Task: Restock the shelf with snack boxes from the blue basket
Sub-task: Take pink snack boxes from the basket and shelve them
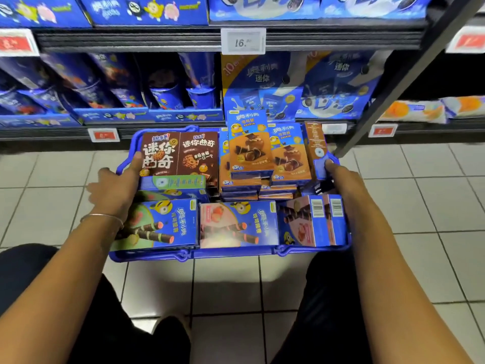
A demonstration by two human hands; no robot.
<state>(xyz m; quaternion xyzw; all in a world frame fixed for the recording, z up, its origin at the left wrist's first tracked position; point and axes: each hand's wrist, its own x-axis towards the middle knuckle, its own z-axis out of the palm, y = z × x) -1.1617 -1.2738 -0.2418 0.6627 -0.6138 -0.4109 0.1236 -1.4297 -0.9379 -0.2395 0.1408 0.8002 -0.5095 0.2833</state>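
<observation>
Blue basket, brown boxes marked 迷你曲奇, price tag 16.

Boxes are filling the basket wall to wall, leaving no gap for fingers between them; only their tops are lying open from above. The left hand and right hand are gripping and covering both side rims. Behind, packs are crowding the shelf, and a slanted post is crossing on the right. Floor is lying open on either side.
</observation>
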